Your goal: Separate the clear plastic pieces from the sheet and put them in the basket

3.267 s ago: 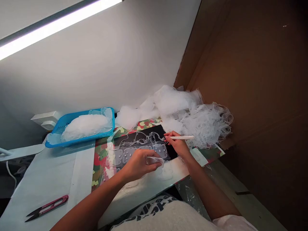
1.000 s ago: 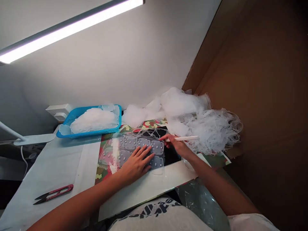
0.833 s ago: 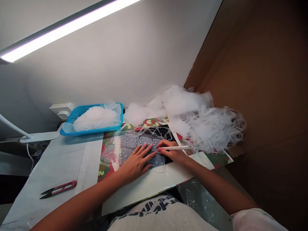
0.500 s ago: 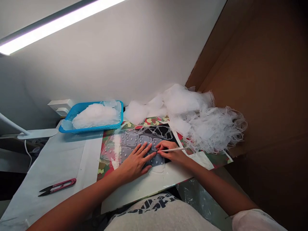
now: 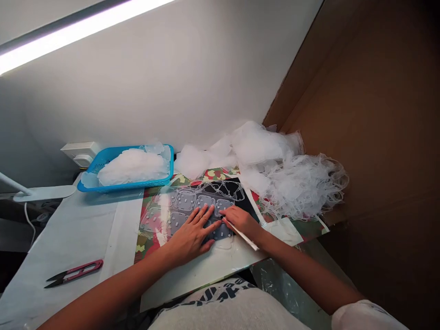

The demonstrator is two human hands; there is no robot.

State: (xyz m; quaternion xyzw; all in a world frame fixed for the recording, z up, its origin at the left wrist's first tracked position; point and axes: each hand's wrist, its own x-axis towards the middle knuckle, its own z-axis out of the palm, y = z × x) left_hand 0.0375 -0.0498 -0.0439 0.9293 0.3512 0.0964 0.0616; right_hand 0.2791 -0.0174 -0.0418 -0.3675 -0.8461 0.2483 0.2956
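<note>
A translucent moulded sheet [image 5: 185, 200] with rows of rounded, plate-like shapes lies over a black patch [image 5: 243, 201] on the table. My left hand [image 5: 194, 231] rests on the sheet with its fingers spread, pressing near its middle. Just right of those fingertips, my right hand [image 5: 242, 223] is closed around a thin white stick-like tool [image 5: 245, 239]. Its dark tip touches or nearly touches the sheet; the exact contact is too small to make out. The tool's back end points down toward me.
A blue basket [image 5: 125, 184] at the back left holds a heap of translucent pieces [image 5: 134, 167]. A tangle of clear trimmed strips [image 5: 305, 185] lies right. Thread snips [image 5: 74, 273] lie on the left. A cardboard wall [image 5: 360, 128] stands on the right.
The white tool has swung in my right hand, its back end turning from the right to down toward me. My left hand stays on the sheet. The whole view has shifted slightly.
</note>
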